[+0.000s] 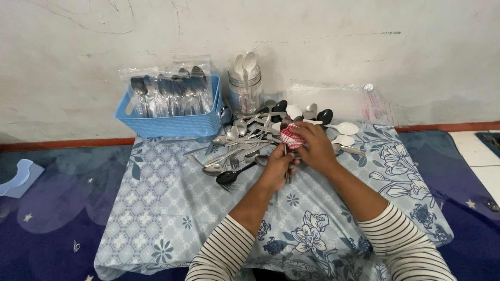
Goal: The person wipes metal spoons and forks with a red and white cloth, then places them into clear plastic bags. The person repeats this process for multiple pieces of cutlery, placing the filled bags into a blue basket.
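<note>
On the blue floor sits one low table under a floral cloth [172, 208], pushed against a pale wall. At its back left stands one blue basket [169, 124] holding bagged spoons upright; how many bags there are cannot be told. Just right of it stands one clear jar [245, 93] with at least two white spoons sticking up. One clear plastic sheet [338, 101] leans on the wall behind the table's right side. Between basket and hands lies a loose pile of cutlery [242, 145]: steel spoons and forks too tangled to count, one black fork nearest the front, two or three black spoons at the back, and about four white spoons on the right. Near the table's middle, the right hand [315, 148] has its fingers closed around a red-and-white cloth [291, 138], which is wrapped over the upper end of a utensil [286, 156]. The left hand [276, 169] pinches the utensil lower down. Its long axis runs nearly upright in view, wrapped end pointing toward the wall, handle toward the person.
</note>
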